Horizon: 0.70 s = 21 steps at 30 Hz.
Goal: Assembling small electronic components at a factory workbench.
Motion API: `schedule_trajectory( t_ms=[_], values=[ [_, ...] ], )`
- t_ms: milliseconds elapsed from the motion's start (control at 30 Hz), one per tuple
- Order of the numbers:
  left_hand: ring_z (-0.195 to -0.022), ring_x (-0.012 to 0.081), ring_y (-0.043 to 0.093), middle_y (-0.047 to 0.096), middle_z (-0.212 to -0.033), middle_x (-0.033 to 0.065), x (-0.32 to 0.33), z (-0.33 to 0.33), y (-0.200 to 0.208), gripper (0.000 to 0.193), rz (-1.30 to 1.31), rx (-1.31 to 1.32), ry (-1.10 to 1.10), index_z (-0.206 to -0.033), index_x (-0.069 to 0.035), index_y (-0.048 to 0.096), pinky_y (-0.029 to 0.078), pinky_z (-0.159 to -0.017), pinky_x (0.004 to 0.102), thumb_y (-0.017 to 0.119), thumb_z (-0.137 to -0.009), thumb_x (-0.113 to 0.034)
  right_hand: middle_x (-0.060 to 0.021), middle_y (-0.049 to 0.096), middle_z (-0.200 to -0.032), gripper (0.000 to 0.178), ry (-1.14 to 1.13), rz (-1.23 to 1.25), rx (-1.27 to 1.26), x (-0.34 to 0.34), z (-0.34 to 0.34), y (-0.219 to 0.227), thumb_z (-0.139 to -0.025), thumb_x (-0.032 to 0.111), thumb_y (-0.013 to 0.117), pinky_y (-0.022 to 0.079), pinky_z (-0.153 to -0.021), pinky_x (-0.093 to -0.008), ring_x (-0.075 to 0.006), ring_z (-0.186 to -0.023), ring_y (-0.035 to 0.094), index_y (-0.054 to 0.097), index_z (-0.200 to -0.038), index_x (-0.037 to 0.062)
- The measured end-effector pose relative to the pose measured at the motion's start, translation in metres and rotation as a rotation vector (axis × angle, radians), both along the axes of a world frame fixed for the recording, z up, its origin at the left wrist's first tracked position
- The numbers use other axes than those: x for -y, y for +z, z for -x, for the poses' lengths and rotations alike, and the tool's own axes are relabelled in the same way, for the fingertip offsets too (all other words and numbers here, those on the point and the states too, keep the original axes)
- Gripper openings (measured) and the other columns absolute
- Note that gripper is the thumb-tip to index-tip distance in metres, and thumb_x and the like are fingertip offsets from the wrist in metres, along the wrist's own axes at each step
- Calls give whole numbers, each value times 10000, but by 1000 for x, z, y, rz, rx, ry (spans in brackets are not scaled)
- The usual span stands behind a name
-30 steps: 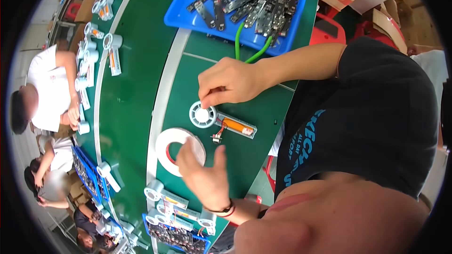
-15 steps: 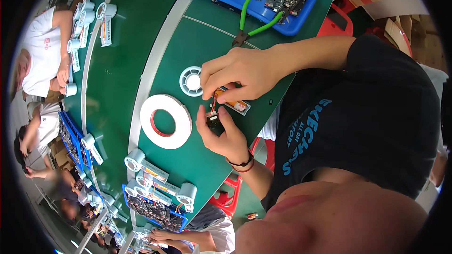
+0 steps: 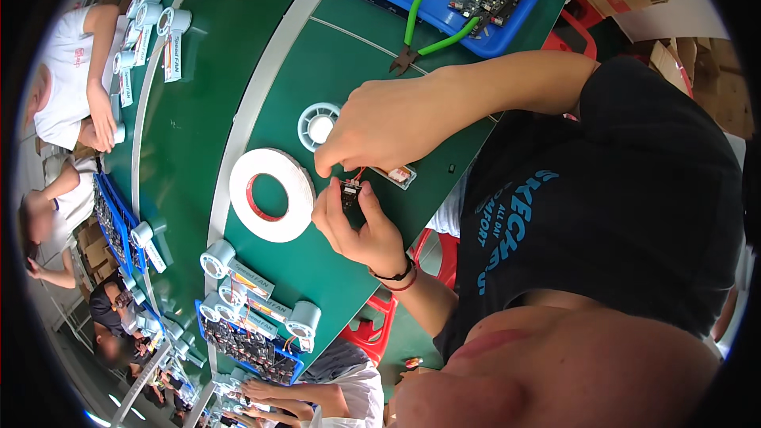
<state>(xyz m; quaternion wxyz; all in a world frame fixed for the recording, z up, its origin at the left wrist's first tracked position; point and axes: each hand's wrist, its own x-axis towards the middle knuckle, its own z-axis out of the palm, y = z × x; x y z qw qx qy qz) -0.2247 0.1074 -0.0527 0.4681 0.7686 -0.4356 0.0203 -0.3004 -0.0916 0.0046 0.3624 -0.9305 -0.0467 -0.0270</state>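
Our green tabletop carries a white tape roll at nine o'clock of our hands. Left hand and right hand both pinch a small black electronic part above the tabletop.

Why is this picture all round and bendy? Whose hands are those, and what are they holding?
A camera on a person's head looks down, and its wide lens bends the edges. The left hand and right hand are that person's own. Together they pinch a small dark part with red wires. On the green table lie a white tape roll, a white round piece, green-handled cutters and a blue tray of parts.
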Motion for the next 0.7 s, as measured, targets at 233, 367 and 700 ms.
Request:
schedule_trajectory(
  t_ms=[233, 367, 700],
  values=[
    [-1019, 308, 655, 670, -1150, 150, 1, -10, 4, 396, -127, 80, -83, -1198, 5, 696, 545, -843, 392, 792, -814, 17, -86, 707, -782, 248, -36, -410, 41, -1, 2, -11, -907, 47, 586, 483, -596, -371, -252, -643, 658, 654, -1146, 52],
    [-1033, 307, 673, 677, -1149, 150, 6, -18, 5, 408, -136, 180, -165, -1203, -5, 700, 559, -842, 383, 795, -807, 26, -79, 731, -822, 266, -62, -510, 53, 5, 4, -15, -910, 38, 579, 485, -597, -344, -220, -636, 660, 658, -1164, 44],
    [-1005, 291, 673, 690, -1128, 136, 51, 17, 21, 417, -93, 20, -43, -1191, -19, 719, 560, -819, 375, 807, -786, 25, -64, 734, -831, 265, -24, -570, 37, 50, 24, -11, -904, 30, 598, 480, -578, -332, -199, -627, 656, 667, -1158, 59]
  ],
)
